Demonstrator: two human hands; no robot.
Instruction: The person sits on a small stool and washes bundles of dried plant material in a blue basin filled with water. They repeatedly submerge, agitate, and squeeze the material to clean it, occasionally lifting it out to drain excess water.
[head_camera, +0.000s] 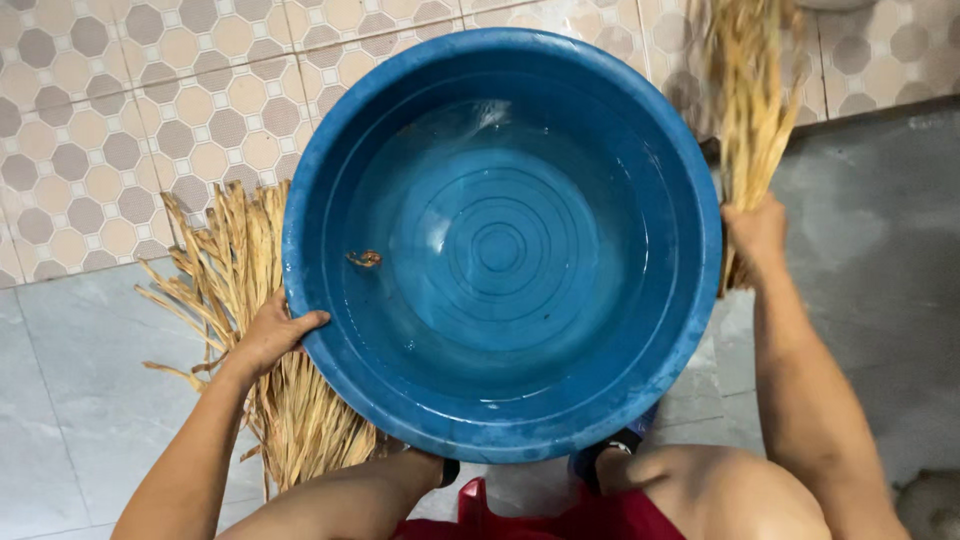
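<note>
Head view: left hand (275, 335) gripped blue basin (640, 130) rim; right hand (757, 235) clenched dry straw bundle (750, 110) right of basin. Second straw bundle (260, 330) lay left of basin. Best kept level, water shallow.

The basin (640, 120) looks like smooth blue plastic, glossy where wet, with moulded rings in its bottom under clear, shiny water. The straw bundle (250, 300) under the left hand (272, 335) is dry, matt and fibrous, pale tan; so is the straw bunch (750, 90) in the right hand (757, 235). The floor (80, 400) is smooth grey tile, patterned tile at its far edge.
</note>
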